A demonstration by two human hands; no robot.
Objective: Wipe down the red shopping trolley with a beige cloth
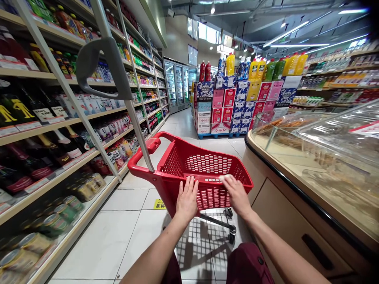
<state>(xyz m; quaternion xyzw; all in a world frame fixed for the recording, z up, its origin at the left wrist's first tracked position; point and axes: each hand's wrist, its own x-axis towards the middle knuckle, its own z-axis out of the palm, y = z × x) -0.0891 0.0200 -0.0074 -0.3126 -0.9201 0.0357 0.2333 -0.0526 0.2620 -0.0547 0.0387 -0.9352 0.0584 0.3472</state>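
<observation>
A red plastic shopping cart (171,185) stands side-on in front of me, and its basket looks bare inside. Against the near rim my left hand (187,199) rests flat with its fingers stretched out. My right hand (238,197) is farther right on the same rim, its fingers bent over the edge. Under those fingertips shows a bit of white material (221,178), perhaps a wipe or tissue; most of it is hidden. A metal pole with a grey looped handle (120,75) rises from the cart's handle end at the left.
Drink shelves (74,118) line the left side. At the right stands a counter (284,189) with glass and clear covers. Stacked drink cartons (227,106) topped with bottles sit on a blue pallet beyond the cart. A yellow floor sticker (160,204) lies on the tiles.
</observation>
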